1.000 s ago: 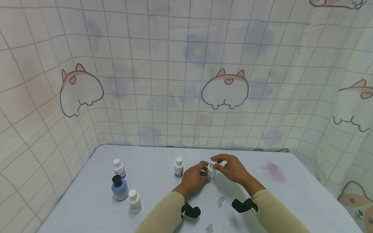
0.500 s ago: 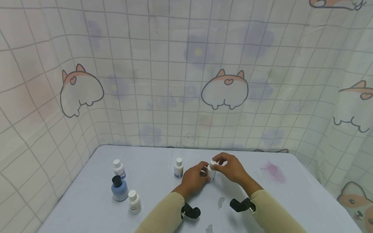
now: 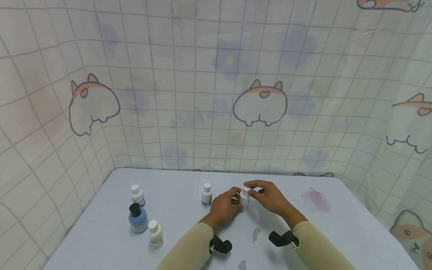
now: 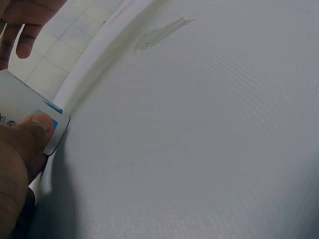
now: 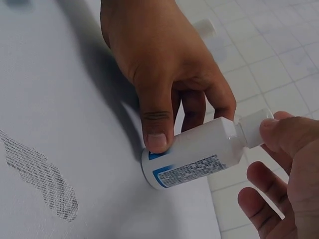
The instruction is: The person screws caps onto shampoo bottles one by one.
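A small white plastic bottle [image 3: 244,201] with a blue-edged label stands upright on the table. My left hand [image 3: 223,208] grips its body low down, thumb on the label side, as the right wrist view shows. At the top, my right hand [image 3: 271,195] pinches the white cap [image 5: 253,128] between thumb and forefinger, while its other fingers hang free of the bottle. The cap sits on the bottle's neck. In the left wrist view only the lower part of the bottle [image 4: 30,102] shows, beneath the left thumb.
Left of the hands stands another white bottle [image 3: 207,195]. Farther left are a white bottle [image 3: 138,196], a blue bottle with a black cap [image 3: 138,220] and a nearer white bottle [image 3: 156,236]. A patterned curtain [image 3: 189,93] surrounds the white table [image 3: 303,240].
The right hand's fingers curl and its wrist shifts slightly left, then it returns right with straighter fingers, still at the cap. The left hand and the bottle stay in place.
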`<state>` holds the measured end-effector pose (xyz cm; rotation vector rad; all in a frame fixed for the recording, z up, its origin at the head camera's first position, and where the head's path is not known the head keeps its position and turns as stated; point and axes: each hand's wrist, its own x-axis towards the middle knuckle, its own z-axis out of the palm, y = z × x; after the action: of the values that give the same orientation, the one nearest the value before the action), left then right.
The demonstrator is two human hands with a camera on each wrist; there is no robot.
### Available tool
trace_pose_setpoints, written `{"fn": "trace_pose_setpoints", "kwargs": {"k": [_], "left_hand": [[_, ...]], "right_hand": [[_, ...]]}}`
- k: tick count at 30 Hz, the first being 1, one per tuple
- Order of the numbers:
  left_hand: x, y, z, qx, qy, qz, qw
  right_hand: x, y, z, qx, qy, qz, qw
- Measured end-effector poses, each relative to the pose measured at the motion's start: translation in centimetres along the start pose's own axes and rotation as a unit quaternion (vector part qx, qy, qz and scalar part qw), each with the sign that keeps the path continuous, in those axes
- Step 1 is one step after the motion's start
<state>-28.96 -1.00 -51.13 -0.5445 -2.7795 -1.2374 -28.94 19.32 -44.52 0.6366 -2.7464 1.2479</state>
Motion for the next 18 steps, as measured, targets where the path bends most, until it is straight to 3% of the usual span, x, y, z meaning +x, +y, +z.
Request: {"fn": "trace_pose_setpoints", "kwargs": {"k": [9,14,18], "left_hand": [[0.2,-0.22,0.07,-0.01,0.001,0.002,0.9999],[0.22,-0.41,0.15,-0.012,0.0,0.002,0.9999],[0.16,-0.42,0.21,-0.015,0.0,0.004,0.9999]], "right_hand": [[0.5,0.21,0.11,-0.033,0.04,0.017,0.9985],[0.58,0.16,0.35,-0.019,0.036,0.035,0.9985],[0.37,0.19,0.31,-0.005,0.026,0.024,0.9994]]}}
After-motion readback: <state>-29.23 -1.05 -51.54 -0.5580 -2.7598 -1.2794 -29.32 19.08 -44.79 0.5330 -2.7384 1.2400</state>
